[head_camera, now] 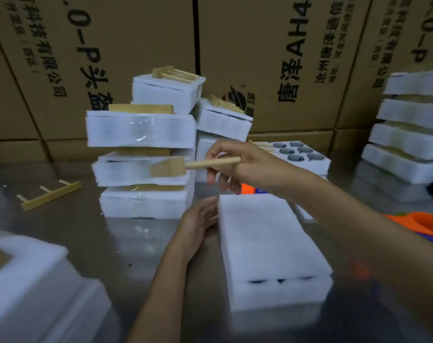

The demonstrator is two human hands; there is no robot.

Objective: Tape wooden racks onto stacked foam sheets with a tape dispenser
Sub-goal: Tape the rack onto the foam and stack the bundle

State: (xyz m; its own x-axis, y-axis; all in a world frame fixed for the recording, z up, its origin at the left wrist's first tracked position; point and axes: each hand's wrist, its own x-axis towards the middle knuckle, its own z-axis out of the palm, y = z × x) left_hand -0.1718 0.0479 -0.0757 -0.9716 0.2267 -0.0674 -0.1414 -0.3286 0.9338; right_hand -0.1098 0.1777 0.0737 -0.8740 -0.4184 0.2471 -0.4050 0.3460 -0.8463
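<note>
Several taped bundles already stand stacked behind, while the right hand pinches a wooden rack above the untaped foam stack that the left hand's straight fingers steady

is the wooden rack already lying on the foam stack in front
No, the right hand holds the wooden rack in the air, clear of the foam stack.
</note>
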